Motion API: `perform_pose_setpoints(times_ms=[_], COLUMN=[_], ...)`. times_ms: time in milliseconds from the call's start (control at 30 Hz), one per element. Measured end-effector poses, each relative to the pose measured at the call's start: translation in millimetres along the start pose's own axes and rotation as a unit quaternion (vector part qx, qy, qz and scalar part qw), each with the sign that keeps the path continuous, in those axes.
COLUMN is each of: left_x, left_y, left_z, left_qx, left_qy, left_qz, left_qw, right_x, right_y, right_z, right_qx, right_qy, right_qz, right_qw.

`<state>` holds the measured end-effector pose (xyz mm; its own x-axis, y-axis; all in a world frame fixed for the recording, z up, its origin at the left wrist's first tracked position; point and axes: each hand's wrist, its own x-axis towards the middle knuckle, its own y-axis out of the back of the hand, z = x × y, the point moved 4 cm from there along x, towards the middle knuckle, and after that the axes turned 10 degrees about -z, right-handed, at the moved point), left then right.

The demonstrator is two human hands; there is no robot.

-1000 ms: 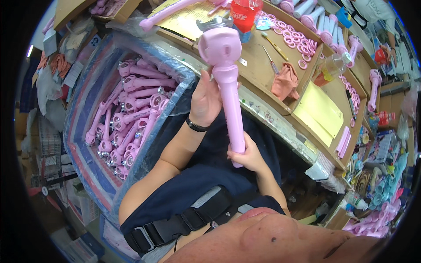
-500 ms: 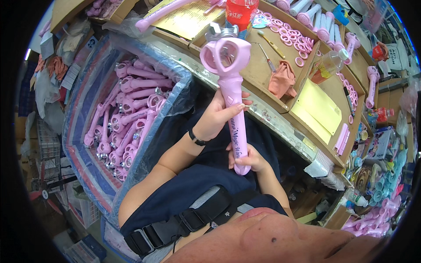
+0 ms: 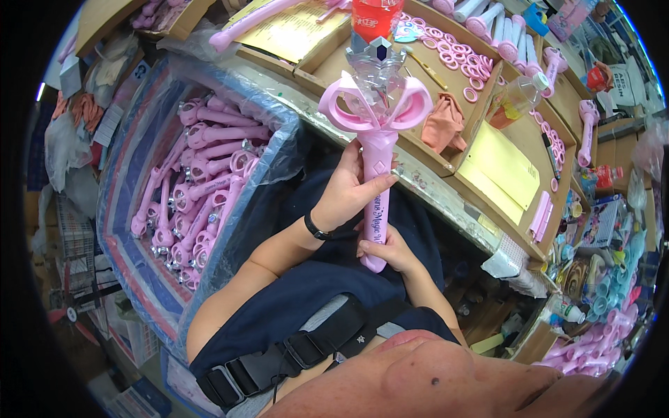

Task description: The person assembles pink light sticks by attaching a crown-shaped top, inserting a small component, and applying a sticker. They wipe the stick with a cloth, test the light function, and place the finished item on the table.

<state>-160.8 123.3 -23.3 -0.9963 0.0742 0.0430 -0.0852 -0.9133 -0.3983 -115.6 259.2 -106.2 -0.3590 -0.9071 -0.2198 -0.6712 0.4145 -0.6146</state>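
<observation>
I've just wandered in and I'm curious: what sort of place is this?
Probably a toy workshop: someone holds a pink wand, many similar wands lie in a striped bag, and loose rings sit in a tray.

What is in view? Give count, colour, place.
Held wand: 1, pink with clear crown-shaped top, centre
Striped bin: 1, blue, white and red, left
Other wands: many, pink, inside striped bin
Cardboard trays: several, brown, ahead
Rings: many, pink, in trays
Wand-like parts: several, pink and pale, top right
Red-labelled bottle: 1, red, behind held wand
Cloth: 1, orange, in tray
Clear bottle: 1, transparent, right of cloth
Sheets: at least 2, yellow, in trays
Teal parts: uncounted, teal, far right
Fan: 1, dark, lower left
Beyond these, too blurred to list.
Wristband: 1, black, left wrist
Left grip: 1, bare, around upper handle
Right grip: 1, bare, around lower handle
</observation>
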Motion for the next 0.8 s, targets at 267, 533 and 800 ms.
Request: perform_pose_setpoints(times_ms=[267,533,800], left_x=[1.0,6.9,54.3], left_y=[3.4,13.6,31.9], left_z=[-1.4,-0.5,11.5], left_qx=[0.004,-0.053,-0.306], left_qy=[0.008,-0.017,-0.143], left_qz=[0.001,-0.034,-0.037], left_qw=[1.000,0.998,0.940], right_x=[1.0,-9.5,-13.2], right_y=[-2.5,3.3,-6.6], right_z=[-1.9,2.3,-36.5], right_qx=[-0.007,-0.011,-0.257], right_qy=[-0.001,-0.012,0.039], right_qz=[0.007,-0.017,0.020], right_qw=[1.000,1.000,0.965])
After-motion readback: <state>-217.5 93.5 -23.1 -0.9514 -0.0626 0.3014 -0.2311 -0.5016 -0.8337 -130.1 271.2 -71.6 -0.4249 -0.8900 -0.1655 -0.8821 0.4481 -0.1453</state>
